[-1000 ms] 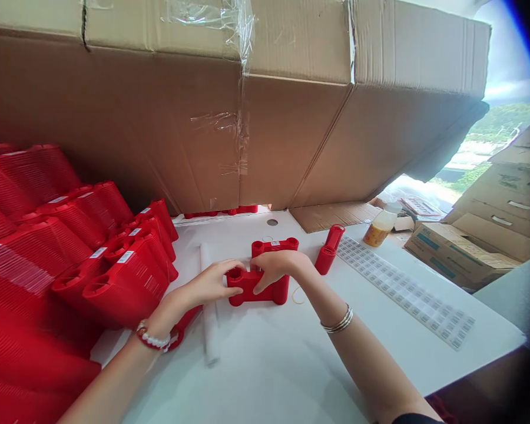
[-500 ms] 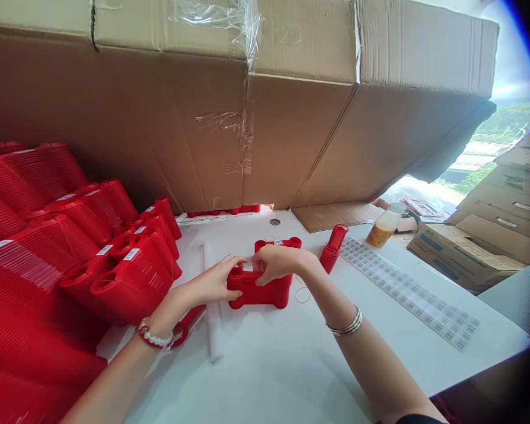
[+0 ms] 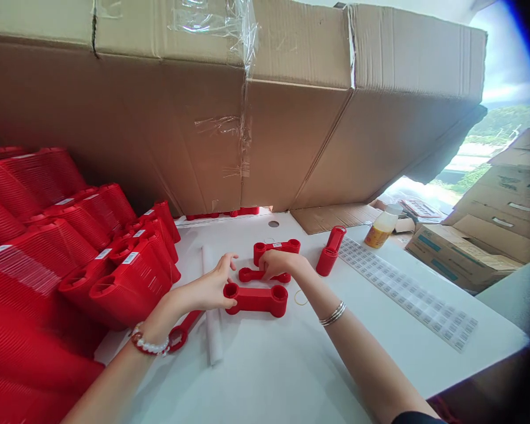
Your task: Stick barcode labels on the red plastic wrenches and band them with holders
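A red two-ringed block [image 3: 255, 299] stands on the white table [image 3: 291, 365]. At its left end is my left hand [image 3: 217, 287], thumb and fingers spread apart, the thumb beside the ring. Just behind the block lies a thinner red piece [image 3: 251, 275]. My right hand [image 3: 277, 264] reaches down onto it with fingers bent around its middle; the fingertips are partly hidden. Farther back sits another red block [image 3: 291, 245] with a white label. Under my left wrist a red piece [image 3: 178, 337] leans by a white roll [image 3: 212, 330].
Stacked red parts [image 3: 132, 277] fill the left side. A large cardboard box [image 3: 291, 135] overhangs the back. On the right are a red piece [image 3: 327, 260], a label sheet [image 3: 406, 294], a jar [image 3: 380, 228] and an open carton [image 3: 459, 253]. A rubber band [image 3: 301, 297] lies near my right wrist.
The front block and the thinner piece behind it now show apart. My left hand has opened wider, and my right hand has moved slightly right and down, off the front block.
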`<state>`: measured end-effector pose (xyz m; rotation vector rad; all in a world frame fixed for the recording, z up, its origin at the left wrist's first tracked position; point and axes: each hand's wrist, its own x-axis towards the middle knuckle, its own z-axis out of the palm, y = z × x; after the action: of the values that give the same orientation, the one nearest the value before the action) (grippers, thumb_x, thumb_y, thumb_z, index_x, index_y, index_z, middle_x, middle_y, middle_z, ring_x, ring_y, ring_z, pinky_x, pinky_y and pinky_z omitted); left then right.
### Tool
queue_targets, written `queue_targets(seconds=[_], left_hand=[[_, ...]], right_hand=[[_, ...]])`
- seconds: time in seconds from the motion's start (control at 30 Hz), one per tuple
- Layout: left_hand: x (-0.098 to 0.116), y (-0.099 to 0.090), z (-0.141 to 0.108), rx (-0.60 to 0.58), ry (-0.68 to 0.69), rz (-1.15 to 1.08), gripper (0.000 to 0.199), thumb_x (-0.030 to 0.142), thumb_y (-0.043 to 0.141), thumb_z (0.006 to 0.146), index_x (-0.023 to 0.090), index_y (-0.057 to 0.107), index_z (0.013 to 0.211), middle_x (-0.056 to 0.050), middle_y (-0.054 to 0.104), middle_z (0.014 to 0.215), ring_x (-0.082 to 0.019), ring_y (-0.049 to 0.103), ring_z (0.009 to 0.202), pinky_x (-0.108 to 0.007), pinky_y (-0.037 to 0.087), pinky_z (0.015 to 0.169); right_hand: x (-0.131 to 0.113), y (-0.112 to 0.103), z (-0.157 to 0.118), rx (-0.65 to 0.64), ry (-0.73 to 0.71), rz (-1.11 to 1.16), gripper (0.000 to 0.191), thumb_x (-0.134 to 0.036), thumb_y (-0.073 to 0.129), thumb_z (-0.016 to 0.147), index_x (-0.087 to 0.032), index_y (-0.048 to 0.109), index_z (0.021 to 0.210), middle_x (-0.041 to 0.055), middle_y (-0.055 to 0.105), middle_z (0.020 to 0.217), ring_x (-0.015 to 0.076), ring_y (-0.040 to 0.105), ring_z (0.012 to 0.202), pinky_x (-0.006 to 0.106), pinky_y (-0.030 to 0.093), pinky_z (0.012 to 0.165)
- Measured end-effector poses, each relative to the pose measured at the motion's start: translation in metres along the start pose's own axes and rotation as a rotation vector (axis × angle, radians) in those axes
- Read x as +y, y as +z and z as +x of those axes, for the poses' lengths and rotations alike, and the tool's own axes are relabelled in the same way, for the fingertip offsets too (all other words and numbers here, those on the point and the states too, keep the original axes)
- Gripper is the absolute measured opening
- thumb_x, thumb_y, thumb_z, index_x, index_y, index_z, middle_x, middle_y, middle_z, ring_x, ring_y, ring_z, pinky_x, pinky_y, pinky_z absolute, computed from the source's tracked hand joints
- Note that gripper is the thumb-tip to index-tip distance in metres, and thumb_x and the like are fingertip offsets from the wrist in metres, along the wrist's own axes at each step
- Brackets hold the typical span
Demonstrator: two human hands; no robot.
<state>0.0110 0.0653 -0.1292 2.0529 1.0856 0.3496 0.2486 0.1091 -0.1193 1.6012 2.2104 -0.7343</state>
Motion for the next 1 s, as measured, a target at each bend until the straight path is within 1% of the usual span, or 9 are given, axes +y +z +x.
queue_targets(seconds=[0.1,0.17,0.4,0.47,0.53,0.63,0.8,0.9,1.0], left_hand=[[0.005,-0.001,-0.001,-0.094,-0.012,0.032,0.054,0.027,0.073,0.083,0.019,0.049,0.13,-0.007,0.059,0.115,-0.019,0.062,0.089,-0.036,0.056,0.077],[0.008,-0.002,-0.002,-0.125,-0.013,0.05,0.039,0.027,0.072,0.087,0.018,0.055,0.121,-0.006,0.061,0.112,-0.019,0.062,0.09,-0.038,0.055,0.08],[0.011,-0.001,-0.002,-0.13,-0.025,0.054,0.027,0.022,0.072,0.084,0.018,0.059,0.108,-0.004,0.064,0.105,-0.019,0.061,0.087,-0.034,0.052,0.076],[0.012,0.0,-0.002,-0.126,-0.029,0.047,0.029,0.019,0.071,0.082,0.019,0.058,0.108,-0.004,0.064,0.105,-0.018,0.061,0.085,-0.033,0.052,0.073],[0.013,0.0,-0.002,-0.128,-0.027,0.044,0.032,0.018,0.069,0.08,0.02,0.057,0.11,-0.005,0.064,0.106,-0.017,0.06,0.082,-0.032,0.051,0.07],[0.015,0.0,-0.002,-0.127,-0.021,0.052,0.03,0.017,0.07,0.079,0.02,0.058,0.107,-0.004,0.064,0.104,-0.016,0.06,0.081,-0.032,0.051,0.07],[0.016,0.0,-0.004,-0.123,-0.034,0.064,0.033,0.02,0.071,0.082,0.018,0.059,0.113,-0.004,0.063,0.103,-0.017,0.06,0.083,-0.031,0.051,0.069],[0.016,0.001,-0.006,-0.106,-0.047,0.065,0.051,0.021,0.072,0.08,0.021,0.054,0.127,-0.009,0.06,0.124,-0.017,0.06,0.085,-0.032,0.053,0.071],[0.017,-0.001,-0.008,-0.066,-0.061,0.08,0.084,0.027,0.078,0.073,0.029,0.038,0.147,-0.013,0.041,0.152,-0.02,0.061,0.095,-0.036,0.055,0.077]], right_hand=[[-0.008,0.004,0.005,0.011,-0.026,0.018,0.034,-0.035,0.065,0.1,-0.018,0.063,0.129,0.0104,0.065,0.129,0.0239,0.067,0.108,0.044,0.059,0.09],[-0.009,0.001,0.002,0.026,-0.035,0.025,0.035,-0.036,0.065,0.099,-0.018,0.063,0.129,0.0105,0.065,0.129,0.0241,0.067,0.108,0.045,0.059,0.091],[-0.022,-0.011,-0.041,0.021,-0.108,0.011,0.037,-0.052,0.061,0.098,-0.019,0.067,0.113,0.0055,0.069,0.106,0.0179,0.067,0.086,0.033,0.056,0.073],[-0.035,-0.011,-0.051,0.009,-0.145,-0.009,0.038,-0.056,0.07,0.089,-0.022,0.07,0.106,0.0023,0.07,0.101,0.0182,0.066,0.082,0.029,0.052,0.065],[-0.047,-0.009,-0.055,0.003,-0.157,-0.049,0.032,-0.049,0.076,0.084,-0.021,0.071,0.101,0.0017,0.07,0.099,0.0192,0.067,0.082,0.029,0.051,0.063],[-0.061,-0.005,-0.057,0.027,-0.15,-0.128,0.023,-0.035,0.073,0.09,-0.017,0.069,0.104,0.0046,0.069,0.103,0.0193,0.067,0.087,0.033,0.056,0.072],[-0.064,-0.003,-0.061,0.08,-0.137,-0.21,0.021,-0.033,0.068,0.097,-0.016,0.068,0.108,0.0057,0.069,0.108,0.0189,0.067,0.091,0.037,0.059,0.08],[-0.053,-0.009,-0.066,0.093,-0.086,-0.224,0.019,-0.033,0.068,0.097,-0.015,0.068,0.104,0.0046,0.07,0.102,0.0177,0.068,0.087,0.035,0.059,0.078],[-0.035,-0.016,-0.063,0.13,0.002,-0.216,0.023,-0.036,0.064,0.1,-0.016,0.067,0.113,0.0067,0.07,0.11,0.0182,0.068,0.091,0.036,0.059,0.079]])
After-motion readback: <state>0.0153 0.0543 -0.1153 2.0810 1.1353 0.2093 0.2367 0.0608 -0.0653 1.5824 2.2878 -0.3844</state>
